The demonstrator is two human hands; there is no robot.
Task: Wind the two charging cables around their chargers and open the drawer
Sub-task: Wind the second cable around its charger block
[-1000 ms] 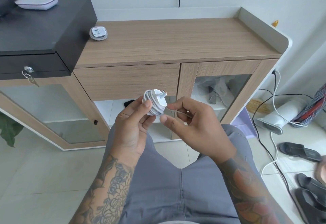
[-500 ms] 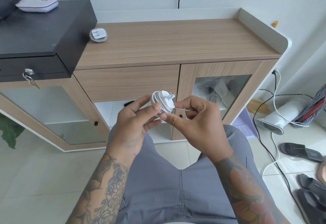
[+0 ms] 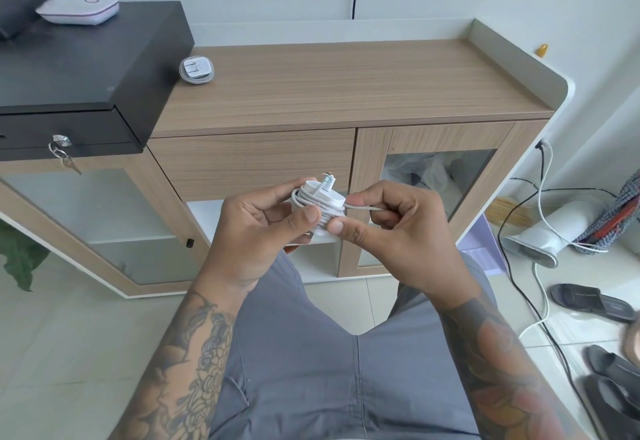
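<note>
A white charger with its white cable wound in several turns around it sits between both hands, prongs pointing up. My left hand grips the charger's left side, thumb across the coils. My right hand pinches the loose cable end against the charger's right side. A second white charger, cable wrapped around it, lies on the wooden cabinet top at the left. The wooden drawer front below the top is closed.
A black box with a lock and keys stands at the cabinet's left, a white lamp base on it. Glass cabinet doors flank the drawer. Cables, a white appliance and sandals lie on the floor at right.
Both hands have lifted slightly with the charger. The right hand has brought the cable's loose end closer around the charger's right side, leaving a shorter free length.
</note>
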